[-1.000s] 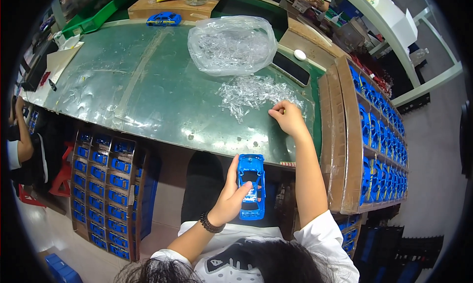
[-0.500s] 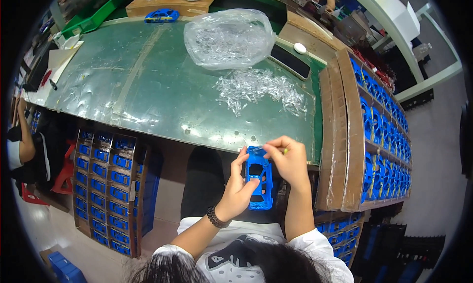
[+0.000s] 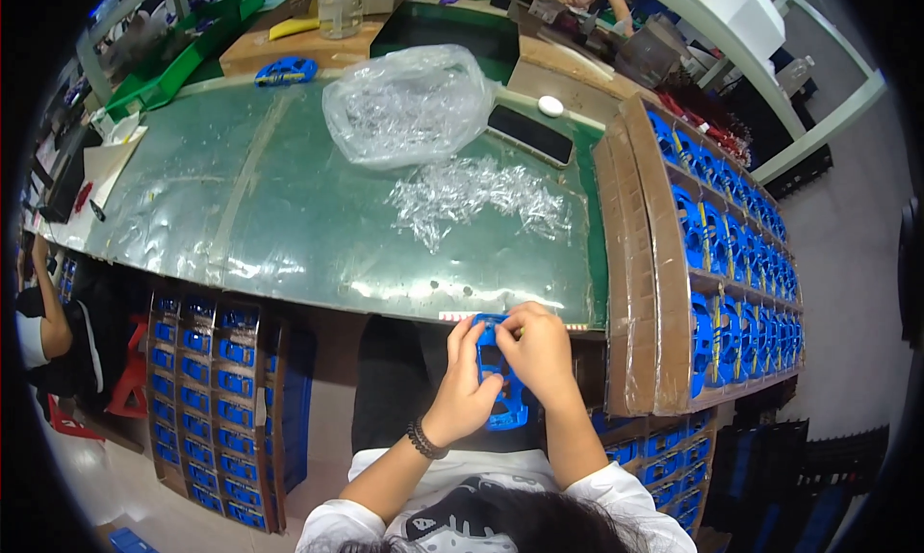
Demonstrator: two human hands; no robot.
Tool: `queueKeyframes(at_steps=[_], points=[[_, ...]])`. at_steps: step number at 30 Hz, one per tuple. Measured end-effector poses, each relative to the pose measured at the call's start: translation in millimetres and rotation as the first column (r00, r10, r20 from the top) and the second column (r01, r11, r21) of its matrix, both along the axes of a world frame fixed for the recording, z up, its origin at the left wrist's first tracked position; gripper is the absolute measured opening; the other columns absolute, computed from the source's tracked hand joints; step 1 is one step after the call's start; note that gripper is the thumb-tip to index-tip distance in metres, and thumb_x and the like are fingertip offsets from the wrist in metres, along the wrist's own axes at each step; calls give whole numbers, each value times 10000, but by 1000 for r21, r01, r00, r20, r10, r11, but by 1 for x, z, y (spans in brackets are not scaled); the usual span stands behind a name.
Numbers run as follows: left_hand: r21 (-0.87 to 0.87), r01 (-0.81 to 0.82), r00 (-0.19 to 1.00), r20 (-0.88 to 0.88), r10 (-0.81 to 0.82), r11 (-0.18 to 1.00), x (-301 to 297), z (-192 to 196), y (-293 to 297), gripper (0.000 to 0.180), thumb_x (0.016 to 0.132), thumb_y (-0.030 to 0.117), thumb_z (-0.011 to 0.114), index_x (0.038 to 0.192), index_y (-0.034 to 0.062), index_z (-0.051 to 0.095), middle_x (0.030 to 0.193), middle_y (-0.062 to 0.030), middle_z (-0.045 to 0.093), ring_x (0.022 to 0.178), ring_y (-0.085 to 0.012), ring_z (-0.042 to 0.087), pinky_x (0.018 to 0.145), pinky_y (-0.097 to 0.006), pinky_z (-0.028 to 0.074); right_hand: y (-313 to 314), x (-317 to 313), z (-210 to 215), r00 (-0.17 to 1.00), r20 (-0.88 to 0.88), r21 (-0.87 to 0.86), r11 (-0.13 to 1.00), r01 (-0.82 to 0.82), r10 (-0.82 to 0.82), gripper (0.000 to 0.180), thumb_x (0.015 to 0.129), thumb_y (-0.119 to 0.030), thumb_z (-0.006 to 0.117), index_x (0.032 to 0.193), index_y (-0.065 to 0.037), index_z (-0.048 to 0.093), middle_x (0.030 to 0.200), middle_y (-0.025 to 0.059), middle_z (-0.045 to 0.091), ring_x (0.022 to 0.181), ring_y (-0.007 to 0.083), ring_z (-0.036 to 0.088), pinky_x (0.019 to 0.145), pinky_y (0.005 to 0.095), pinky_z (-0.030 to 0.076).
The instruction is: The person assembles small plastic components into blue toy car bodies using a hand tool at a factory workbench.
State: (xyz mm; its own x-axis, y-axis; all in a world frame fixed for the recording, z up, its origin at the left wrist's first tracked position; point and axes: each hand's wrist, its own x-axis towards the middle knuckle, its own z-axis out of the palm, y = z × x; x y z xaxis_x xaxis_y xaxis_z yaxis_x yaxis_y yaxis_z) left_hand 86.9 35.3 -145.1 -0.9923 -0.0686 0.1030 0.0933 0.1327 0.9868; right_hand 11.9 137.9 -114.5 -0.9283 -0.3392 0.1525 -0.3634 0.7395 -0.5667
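Observation:
My left hand [image 3: 460,389] is closed around a blue toy car body shell [image 3: 507,414], its thumb lying across the shell. The shell is just off the table's near edge, above my lap, with window openings showing. My right hand [image 3: 539,353] is pinched at the shell's far end, fingertips against it; whatever they hold is hidden. Beyond the hands, a loose pile of small clear plastic pieces [image 3: 472,195] lies on the green table [image 3: 318,235]. Behind the pile sits a clear plastic bag [image 3: 409,105] with more such pieces inside.
Cardboard trays of blue car shells [image 3: 741,235] stand at the right table edge; another divided tray [image 3: 207,399] is below left. A phone [image 3: 531,135] and a round white object [image 3: 550,106] lie at the back. One blue car [image 3: 286,71] rests far left. Other people work nearby.
The view has shifted, so the table sits lower. My right fingers, earlier raised slightly over the shell's far end, are now pressed closer against it. My left hand keeps its hold.

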Motion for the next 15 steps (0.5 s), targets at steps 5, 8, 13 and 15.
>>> queueKeyframes(at_steps=[5, 8, 13, 15], points=[[-187, -20, 999, 23, 25, 982, -5, 10, -3, 535, 691, 78, 470, 1162, -85, 277, 1212, -249, 234, 813, -340, 520, 720, -336, 436, 0, -1, -5, 999, -41, -15, 1000, 17, -18, 97, 632, -88, 610, 617, -6, 560, 673, 132, 538, 628, 302, 544, 578, 376, 434], [-216, -10, 1000, 4, 11, 976, -8, 10, -7, 510, 689, 63, 454, 1152, -86, 297, 1206, -241, 246, 832, -329, 513, 716, -337, 438, -1, -9, 5, 997, 77, 7, 1000, 19, -19, 102, 625, -59, 616, 649, 7, 541, 677, 155, 544, 629, 314, 546, 568, 372, 433], [-203, -5, 1000, 6, 7, 979, -12, 7, -8, 510, 682, 50, 442, 1155, -80, 299, 1204, -233, 252, 859, -341, 500, 736, -341, 430, 5, -17, -3, 996, 68, -156, 986, -51, 62, 129, 614, -15, 617, 720, 35, 565, 622, 131, 569, 525, 161, 563, 489, 256, 438], [-240, -7, 999, -35, -1, 971, -11, 8, -11, 510, 680, 48, 440, 1155, -78, 302, 1204, -231, 254, 872, -348, 494, 746, -341, 427, 4, -15, -4, 993, 102, -181, 983, -36, 55, 137, 610, -12, 611, 733, 35, 572, 617, 128, 573, 512, 155, 563, 488, 253, 441]])
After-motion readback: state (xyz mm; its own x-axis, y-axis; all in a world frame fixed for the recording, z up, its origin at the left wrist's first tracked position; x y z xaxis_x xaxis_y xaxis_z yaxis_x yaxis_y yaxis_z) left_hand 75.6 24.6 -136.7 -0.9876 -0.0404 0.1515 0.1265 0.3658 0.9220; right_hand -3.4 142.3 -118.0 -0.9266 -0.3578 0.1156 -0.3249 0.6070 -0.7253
